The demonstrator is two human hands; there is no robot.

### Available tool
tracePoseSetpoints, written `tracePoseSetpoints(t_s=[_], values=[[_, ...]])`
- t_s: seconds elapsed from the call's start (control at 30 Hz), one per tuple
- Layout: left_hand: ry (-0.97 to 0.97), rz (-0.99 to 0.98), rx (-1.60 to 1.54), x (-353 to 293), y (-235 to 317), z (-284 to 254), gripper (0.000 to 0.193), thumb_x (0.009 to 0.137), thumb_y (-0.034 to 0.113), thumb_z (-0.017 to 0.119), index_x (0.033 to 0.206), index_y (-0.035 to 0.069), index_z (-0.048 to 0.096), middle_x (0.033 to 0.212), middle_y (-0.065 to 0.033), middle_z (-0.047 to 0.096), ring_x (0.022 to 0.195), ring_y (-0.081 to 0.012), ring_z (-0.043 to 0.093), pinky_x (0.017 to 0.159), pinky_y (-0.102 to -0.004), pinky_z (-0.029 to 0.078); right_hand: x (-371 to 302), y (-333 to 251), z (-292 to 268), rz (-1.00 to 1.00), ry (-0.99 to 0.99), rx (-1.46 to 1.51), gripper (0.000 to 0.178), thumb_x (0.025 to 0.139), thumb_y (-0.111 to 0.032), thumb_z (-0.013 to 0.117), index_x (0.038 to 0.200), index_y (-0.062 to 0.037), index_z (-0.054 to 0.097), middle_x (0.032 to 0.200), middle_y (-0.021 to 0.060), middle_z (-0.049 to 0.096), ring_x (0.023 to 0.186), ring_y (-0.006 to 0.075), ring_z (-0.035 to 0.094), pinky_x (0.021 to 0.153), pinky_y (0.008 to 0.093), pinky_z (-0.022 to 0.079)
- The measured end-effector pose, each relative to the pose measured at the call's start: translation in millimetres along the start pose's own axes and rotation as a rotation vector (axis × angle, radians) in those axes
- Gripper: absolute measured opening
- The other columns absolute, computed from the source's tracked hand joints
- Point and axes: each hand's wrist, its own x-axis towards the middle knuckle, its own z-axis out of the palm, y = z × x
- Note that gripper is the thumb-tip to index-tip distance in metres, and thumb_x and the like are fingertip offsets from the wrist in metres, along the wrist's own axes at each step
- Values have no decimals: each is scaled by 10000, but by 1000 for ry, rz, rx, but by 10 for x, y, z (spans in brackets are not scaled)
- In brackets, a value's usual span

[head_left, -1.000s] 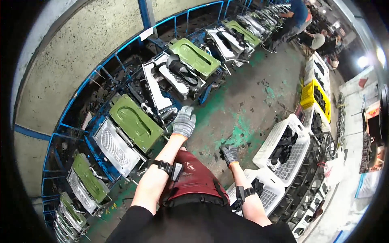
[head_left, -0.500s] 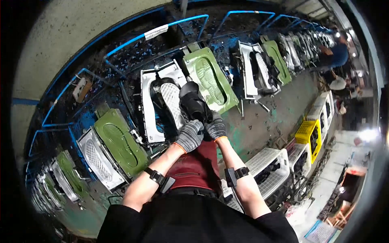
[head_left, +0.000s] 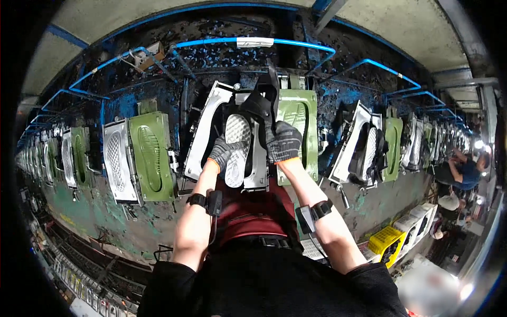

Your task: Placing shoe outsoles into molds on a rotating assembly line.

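In front of me an opened sole mould has a silver frame half [head_left: 204, 127] on the left and a green half [head_left: 309, 127] with a foot-shaped hollow on the right. Between them stands a pale silver sole-shaped piece [head_left: 236, 166] with a diamond-patterned face. My gloved left hand [head_left: 226, 152] closes around its left edge. A black shoe upper [head_left: 257, 104] with a long strap rises beyond the piece's far end. My gloved right hand [head_left: 285, 141] is curled at the upper's right side, gripping it; the fingertips are partly hidden.
More silver and green moulds [head_left: 150, 153] line the bench to the left, and another opened mould [head_left: 351, 142] stands to the right. Blue tube rails [head_left: 216, 40] run behind. A yellow crate [head_left: 385, 240] and white crates sit at lower right; a person [head_left: 465, 171] is farther right.
My view has turned rightward. My left hand has moved from the black upper onto the patterned piece. The right hand stays by the upper, whose strap now stretches away from me.
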Motion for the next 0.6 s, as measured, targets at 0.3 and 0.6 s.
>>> tracePoseSetpoints(t_s=[0.3, 0.6], values=[[262, 156, -437, -697, -320, -315, 753, 1020, 537, 597, 1534, 5, 456, 1538, -114, 510, 1415, -240, 460, 1179, -361, 370, -1358, -478, 2042, -1050, -834, -403, 427, 933, -359, 570, 1176, -47, 731, 1207, 193, 718, 1043, 353, 694, 931, 437, 550], [463, 88, -199, -279, -422, 21, 735, 983, 359, 715, 1520, -56, 433, 1524, -168, 520, 1410, -265, 466, 1186, -357, 353, -388, 47, 1023, 105, -540, 157, 400, 949, -456, 626, 1037, -77, 723, 1029, 236, 726, 983, 424, 690, 850, 507, 549]])
